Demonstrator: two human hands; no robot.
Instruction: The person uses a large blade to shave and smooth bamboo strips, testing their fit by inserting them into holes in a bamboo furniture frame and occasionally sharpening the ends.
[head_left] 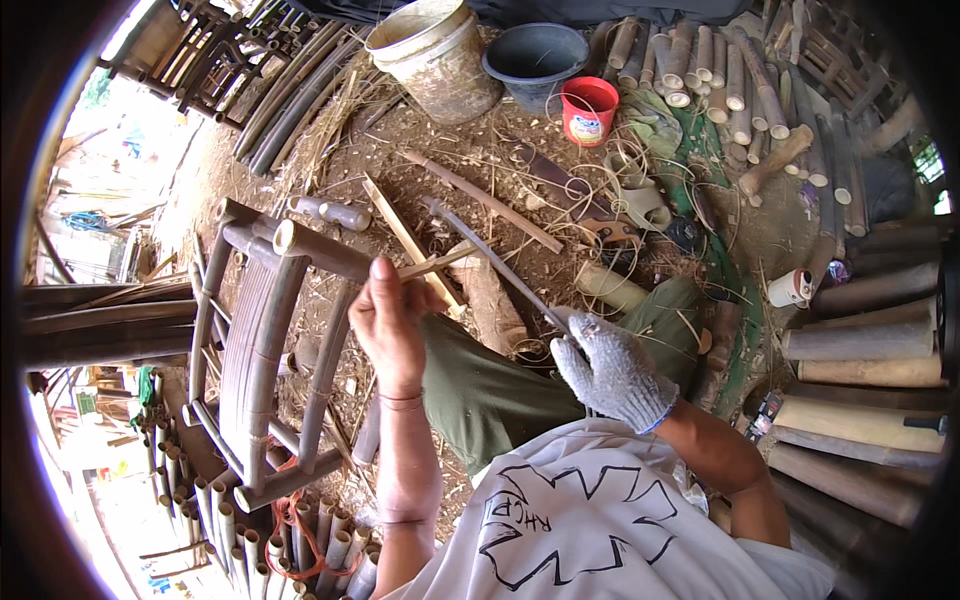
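Note:
My bare left hand is closed on a thin bamboo strip, which sticks out to the right past the thumb. My right hand, in a grey knitted glove, grips a long knife. Its narrow grey blade slants up and left, and the strip's far end comes close to it; whether they touch I cannot tell. Just left of my left hand stands a bamboo chair frame with a panel of thin slats. Its top pole ends right behind my left hand.
A large dirty bucket, a dark tub and a red pail stand at the far side. Cut bamboo poles are stacked far right, with thicker ones near right. A wood block and light batten lie ahead.

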